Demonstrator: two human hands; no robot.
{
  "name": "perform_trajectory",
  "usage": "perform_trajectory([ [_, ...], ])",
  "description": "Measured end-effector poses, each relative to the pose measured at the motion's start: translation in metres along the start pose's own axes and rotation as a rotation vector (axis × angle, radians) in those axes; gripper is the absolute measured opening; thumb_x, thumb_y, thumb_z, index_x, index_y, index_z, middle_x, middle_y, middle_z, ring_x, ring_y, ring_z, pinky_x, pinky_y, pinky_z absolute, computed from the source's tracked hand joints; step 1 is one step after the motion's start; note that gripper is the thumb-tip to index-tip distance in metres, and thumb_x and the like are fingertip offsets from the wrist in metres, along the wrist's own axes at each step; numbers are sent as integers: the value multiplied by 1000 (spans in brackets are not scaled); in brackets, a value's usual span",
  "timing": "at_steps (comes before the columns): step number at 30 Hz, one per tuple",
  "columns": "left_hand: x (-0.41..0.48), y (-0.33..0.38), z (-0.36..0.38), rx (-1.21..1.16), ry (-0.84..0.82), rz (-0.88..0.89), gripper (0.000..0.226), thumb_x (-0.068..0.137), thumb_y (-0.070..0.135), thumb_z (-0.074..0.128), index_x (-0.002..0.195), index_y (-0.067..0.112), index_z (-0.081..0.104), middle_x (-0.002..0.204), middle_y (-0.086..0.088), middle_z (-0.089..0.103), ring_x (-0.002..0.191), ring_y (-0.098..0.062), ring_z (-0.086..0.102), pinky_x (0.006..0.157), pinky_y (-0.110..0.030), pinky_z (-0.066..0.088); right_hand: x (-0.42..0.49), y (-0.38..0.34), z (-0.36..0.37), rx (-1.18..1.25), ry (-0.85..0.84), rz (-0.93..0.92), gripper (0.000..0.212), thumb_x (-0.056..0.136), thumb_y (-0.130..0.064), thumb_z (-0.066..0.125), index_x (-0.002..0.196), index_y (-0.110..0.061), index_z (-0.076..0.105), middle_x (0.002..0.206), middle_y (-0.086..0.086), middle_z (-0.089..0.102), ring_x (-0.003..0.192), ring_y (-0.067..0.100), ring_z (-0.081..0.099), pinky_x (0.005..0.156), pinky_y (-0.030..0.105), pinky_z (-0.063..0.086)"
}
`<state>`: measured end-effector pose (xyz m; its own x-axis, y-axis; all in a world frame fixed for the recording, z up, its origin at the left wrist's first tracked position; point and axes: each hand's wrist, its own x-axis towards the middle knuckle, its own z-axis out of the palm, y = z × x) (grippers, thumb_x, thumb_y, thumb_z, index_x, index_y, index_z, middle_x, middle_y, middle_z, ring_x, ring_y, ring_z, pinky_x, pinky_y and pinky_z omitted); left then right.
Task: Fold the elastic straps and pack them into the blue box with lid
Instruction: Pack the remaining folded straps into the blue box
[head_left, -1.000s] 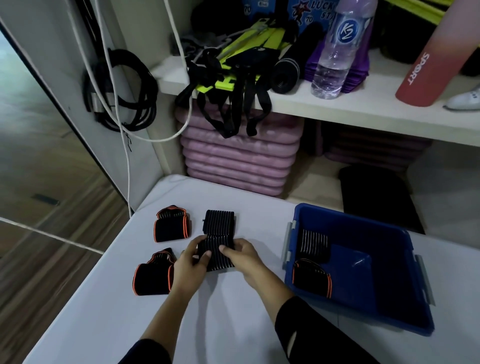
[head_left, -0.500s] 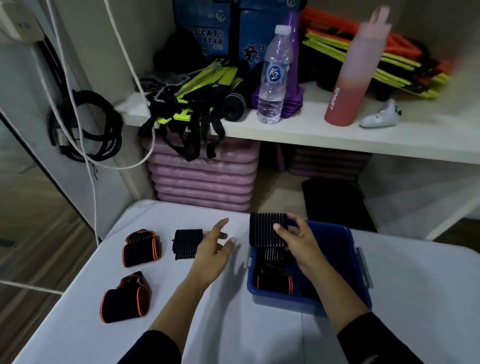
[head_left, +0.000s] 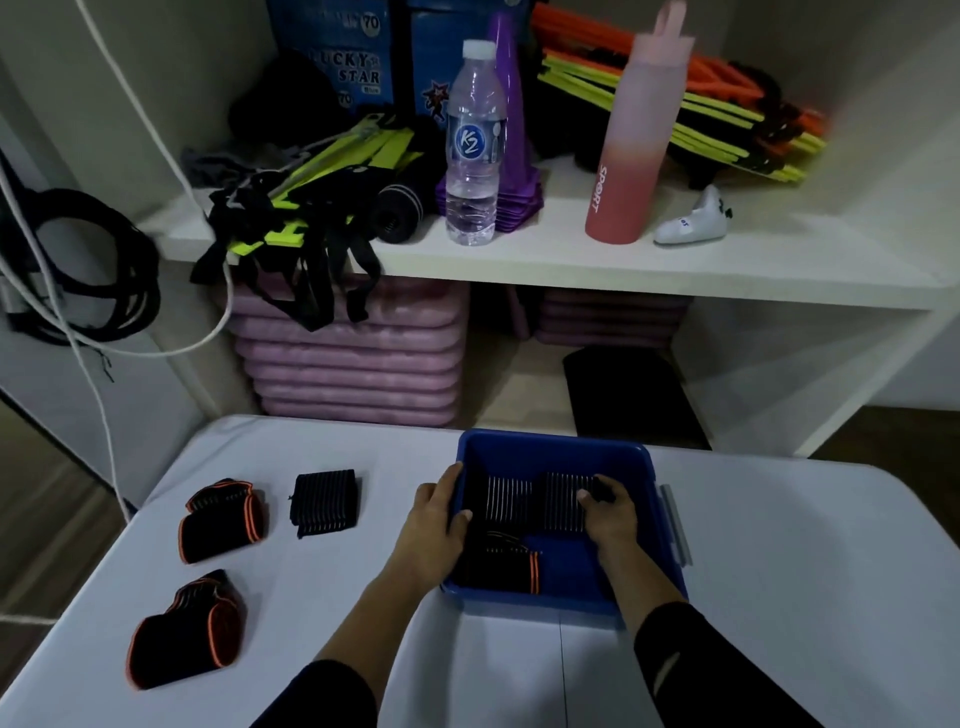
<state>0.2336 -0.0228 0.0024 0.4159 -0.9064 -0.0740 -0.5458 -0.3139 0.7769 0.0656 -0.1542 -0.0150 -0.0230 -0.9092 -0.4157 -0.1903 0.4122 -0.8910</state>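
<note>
Hands sit apart at the 2 sides of the open-topped blue plastic box (head_left: 550, 453), which stands on the white surface (head_left: 789, 597) toward its far edge. The left hand (head_left: 431, 525) grips the box's left wall, with the thumb hooked over the rim to the inside and the fingers along the outside. The right hand (head_left: 609, 519) is down inside the box on its right side, thumb and curled fingers pinching the right edge of a folded black ribbed elastic strap (head_left: 561, 501) held low toward the far side. Just left of it lies a second ribbed strap (head_left: 506, 501); whether the 2 touch cannot be told. In the box's near-left corner sits a black strap with orange trim (head_left: 506, 569). Left of the box, well apart from it on the surface, are 3 more: a third ribbed strap (head_left: 324, 501) nearest the box, a far orange-edged strap (head_left: 221, 519) and a near orange-edged strap (head_left: 184, 631). Both forearms wear black sleeves. Behind the surface a white shelf (head_left: 571, 265) carries a clear water bottle (head_left: 472, 150) and a tall pink bottle (head_left: 631, 156) marked SPORT, with stacked pink mats (head_left: 353, 364) below.
</note>
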Motion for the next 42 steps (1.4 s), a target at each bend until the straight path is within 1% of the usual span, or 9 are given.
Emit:
perform_trajectory([
  [10,-2,1,5,-21,10,19,57,98,18,40,148,27,13,127,-6,39,99,-10,43,88,-14,32,5,5,7,-233,12,38,44,91,-8,58,129,0,39,133,25,47,116,36,50,78,30,41],
  [15,-2,-1,3,-37,-4,24,57,98,19,40,148,27,13,125,-5,39,98,-11,43,89,-16,33,4,4,5,-371,-95,50,65,85,-7,65,141,-4,31,139,21,45,126,35,45,99,35,41],
  [19,-1,-2,3,-48,-6,19,56,98,22,40,147,29,15,124,-4,40,99,-10,44,89,-18,34,5,3,4,-424,-150,65,70,84,-9,68,142,-1,30,140,19,45,127,34,45,104,35,39],
  [24,-2,-10,-3,-166,13,-19,49,97,35,40,144,38,24,122,2,46,104,-10,50,93,-22,39,-8,-7,8,-372,-165,130,89,86,-23,66,147,0,6,150,21,28,134,36,35,106,38,36],
  [30,-5,-44,-39,-125,358,-99,31,93,16,52,123,21,57,108,-7,57,79,-12,58,76,-22,42,-72,-35,55,-445,6,-544,70,84,-13,64,143,-4,27,143,13,31,133,26,31,109,29,26],
  [34,-5,-81,-68,-51,482,-248,28,88,5,53,114,9,63,107,-14,56,94,-30,59,84,-25,39,-93,-47,112,-391,-150,-710,55,86,-9,59,136,-8,37,135,8,37,126,21,36,103,19,26],
  [36,-3,-98,-79,-41,494,-338,30,89,7,53,118,10,61,111,-18,54,97,-33,57,89,-30,41,-96,-40,145,-419,-307,-693,48,88,-9,55,133,-10,41,131,8,42,123,22,42,105,30,35],
  [40,6,-130,-92,-20,433,-424,38,91,15,53,129,15,53,119,-23,53,107,-38,53,96,-42,44,-94,-16,205,-679,-672,-375,48,93,-24,50,135,-8,35,135,17,42,125,32,44,103,39,39],
  [42,12,-138,-96,-41,369,-441,43,92,17,52,135,19,47,124,-22,53,122,-37,46,101,-43,41,-86,-2,226,-804,-712,-231,58,94,-35,47,140,-8,27,139,19,41,128,35,41,106,41,37],
])
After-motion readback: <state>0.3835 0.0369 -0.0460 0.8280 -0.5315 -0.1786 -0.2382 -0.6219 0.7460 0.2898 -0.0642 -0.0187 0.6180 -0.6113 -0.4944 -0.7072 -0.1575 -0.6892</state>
